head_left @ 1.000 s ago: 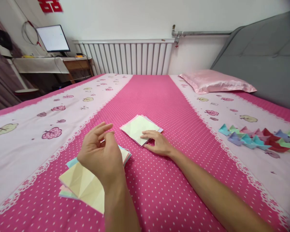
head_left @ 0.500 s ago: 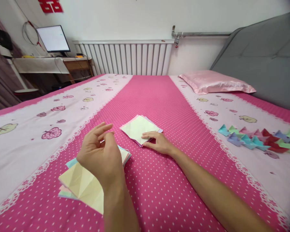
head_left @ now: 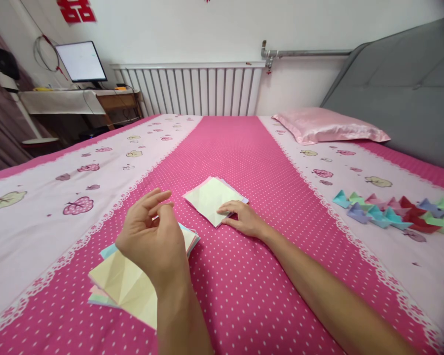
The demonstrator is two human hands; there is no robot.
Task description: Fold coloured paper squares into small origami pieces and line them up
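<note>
A neat stack of square paper sheets (head_left: 203, 196) lies on the bed, a pale yellow-green sheet on top and pink and lilac edges below. My right hand (head_left: 242, 217) is at its near right corner, fingers on the top sheet and thumb at the edge, pinching the paper there. My left hand (head_left: 153, 231) is raised with fingers loosely curled, thumb apart and nothing visible in it. Under and behind it lies a looser pile of creased paper sheets (head_left: 128, 281), cream on top with blue, pink and green edges; my left wrist hides part of it.
Several folded paper boats (head_left: 379, 216) in blue, green, pink and red stand in rows at the right. A pink pillow (head_left: 329, 125) lies near the grey headboard (head_left: 399, 84). Beyond the bed are a white radiator (head_left: 192, 91) and a desk with a monitor (head_left: 81, 61).
Both hands stay almost in place. At the right hand, the top sheet's near corner now covers the lilac edge that showed below it. The view has shifted very slightly.
</note>
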